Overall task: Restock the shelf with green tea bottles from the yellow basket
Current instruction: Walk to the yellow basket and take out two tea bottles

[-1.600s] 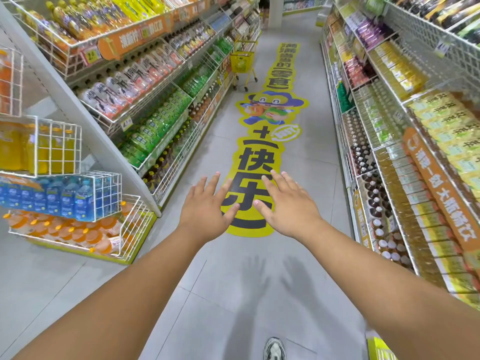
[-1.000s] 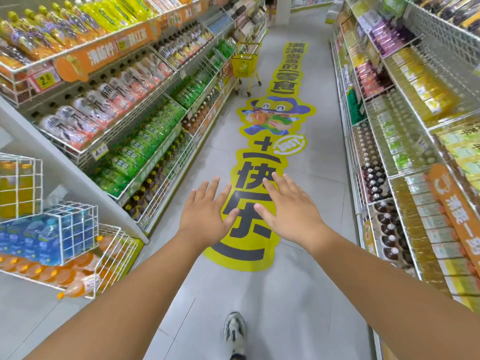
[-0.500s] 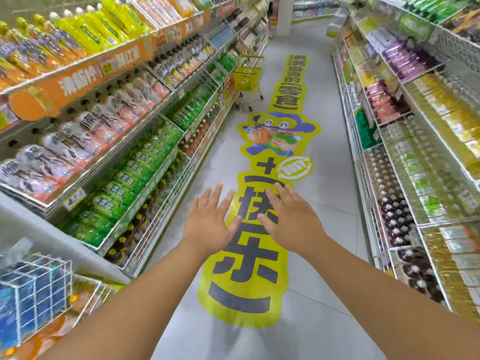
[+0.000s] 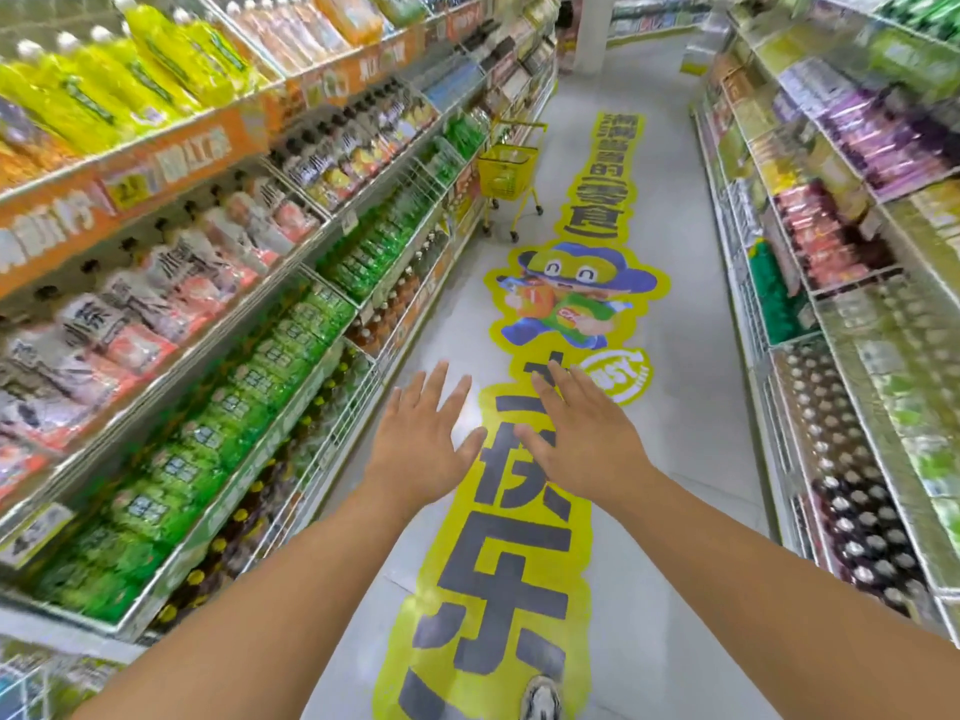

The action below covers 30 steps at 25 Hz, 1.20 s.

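The yellow basket (image 4: 506, 171) stands on a wheeled frame far down the aisle, close to the left shelving. Rows of green tea bottles (image 4: 228, 439) lie on a low left shelf (image 4: 244, 504), with more green bottles (image 4: 384, 241) further along. My left hand (image 4: 423, 441) and my right hand (image 4: 579, 431) are stretched out in front of me over the floor, palms down, fingers spread and straight. Neither hand holds anything. Both are well short of the basket.
Tall drink shelves line both sides of the narrow aisle: the left rack (image 4: 171, 163) and the right rack (image 4: 852, 314). A long yellow floor sticker (image 4: 524, 511) with a cartoon figure runs down the middle. My shoe (image 4: 540, 698) shows at the bottom.
I have walked forward down the aisle; the wire end baskets on the left have dropped out of view and the yellow basket is nearer. Both hands stay outstretched and spread.
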Each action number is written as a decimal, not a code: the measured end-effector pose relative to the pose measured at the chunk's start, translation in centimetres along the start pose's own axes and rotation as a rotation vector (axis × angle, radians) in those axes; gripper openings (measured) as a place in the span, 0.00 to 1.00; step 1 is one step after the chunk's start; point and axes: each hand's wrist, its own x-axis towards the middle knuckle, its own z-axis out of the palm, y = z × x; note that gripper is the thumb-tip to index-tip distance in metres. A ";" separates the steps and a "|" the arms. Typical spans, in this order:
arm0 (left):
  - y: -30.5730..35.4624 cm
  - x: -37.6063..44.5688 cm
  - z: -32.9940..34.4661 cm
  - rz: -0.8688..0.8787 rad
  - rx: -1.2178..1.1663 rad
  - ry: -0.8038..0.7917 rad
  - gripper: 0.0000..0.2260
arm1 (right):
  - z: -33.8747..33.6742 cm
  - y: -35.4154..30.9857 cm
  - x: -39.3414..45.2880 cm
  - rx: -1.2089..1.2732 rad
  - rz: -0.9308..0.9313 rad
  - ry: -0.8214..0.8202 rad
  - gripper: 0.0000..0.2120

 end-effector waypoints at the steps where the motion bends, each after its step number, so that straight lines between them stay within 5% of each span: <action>1: 0.0 2.3 0.2 -0.007 -0.007 0.018 0.33 | 0.1 1.1 2.1 -0.002 -0.008 0.014 0.39; 30: -15.8 71.0 10.1 -0.014 0.003 -0.002 0.34 | 10.2 22.8 70.0 0.031 -0.040 0.060 0.37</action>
